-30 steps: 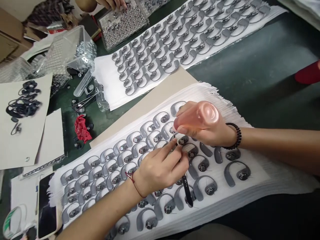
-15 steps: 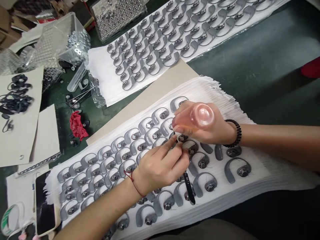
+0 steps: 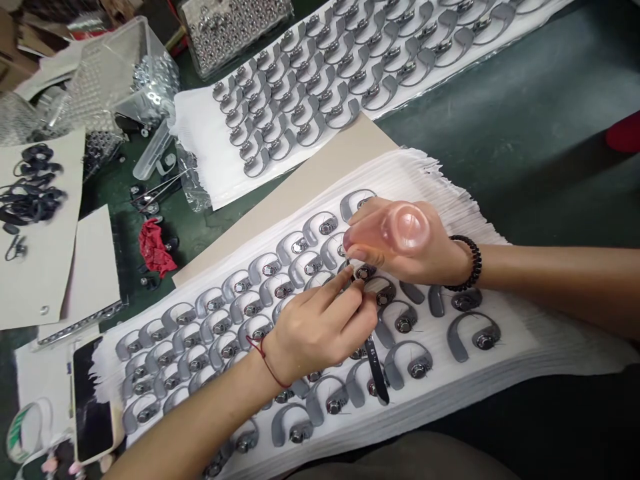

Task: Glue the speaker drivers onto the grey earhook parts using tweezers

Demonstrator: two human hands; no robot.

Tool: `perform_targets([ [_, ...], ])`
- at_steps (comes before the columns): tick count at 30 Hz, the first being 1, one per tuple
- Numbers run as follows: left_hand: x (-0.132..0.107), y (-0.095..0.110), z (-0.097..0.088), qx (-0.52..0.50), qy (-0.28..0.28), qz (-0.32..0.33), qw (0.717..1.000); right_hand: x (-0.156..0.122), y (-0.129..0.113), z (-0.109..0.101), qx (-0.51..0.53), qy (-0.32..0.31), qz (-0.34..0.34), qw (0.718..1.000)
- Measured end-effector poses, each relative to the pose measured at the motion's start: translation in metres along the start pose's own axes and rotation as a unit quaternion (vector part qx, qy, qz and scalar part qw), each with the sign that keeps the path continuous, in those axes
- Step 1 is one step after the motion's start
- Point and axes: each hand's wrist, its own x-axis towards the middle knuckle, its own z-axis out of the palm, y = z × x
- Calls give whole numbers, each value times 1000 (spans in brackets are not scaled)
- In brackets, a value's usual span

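Observation:
My left hand (image 3: pixel 323 327), a red string at its wrist, is closed on black tweezers (image 3: pixel 376 377) whose printed rear end sticks out below the palm. My right hand (image 3: pixel 433 257) wraps round a translucent pinkish squeeze bottle (image 3: pixel 400 230), tilted with its base towards me. The bottle's nozzle is hidden behind the fingers. Both hands meet over the rows of grey curved ear-hook pieces (image 3: pixel 457 340), each with a round dark metallic part and thin wires. One round part (image 3: pixel 365 273) sits right beside the tweezers' tips. Whether they touch it I cannot tell.
The pieces lie on a stack of white foam sheets (image 3: pixel 505 267). More grey hooks fill another white sheet (image 3: pixel 200 133) behind. At left are a clear bin of metal parts (image 3: pixel 155 87), a red cloth (image 3: pixel 156 247), a phone (image 3: pixel 93 407) and dark parts on card (image 3: pixel 35 193).
Both hands stay at nearly the same spot with the tweezers and bottle. The whole view has shifted slightly; otherwise little differs.

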Motion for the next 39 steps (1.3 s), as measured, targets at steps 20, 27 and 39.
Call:
perform_targets([
  [20, -1, -2, -1, -6, -4, 3, 1000, 0, -6, -5, -96, -22, -7, 995],
  [27, -1, -2, -2, -11, 1, 1, 1000, -1, -4, -3, -91, -3, -19, 996],
  [39, -11, -8, -5, -75, 23, -99, 992, 1, 0, -6, -11, 35, -34, 999],
])
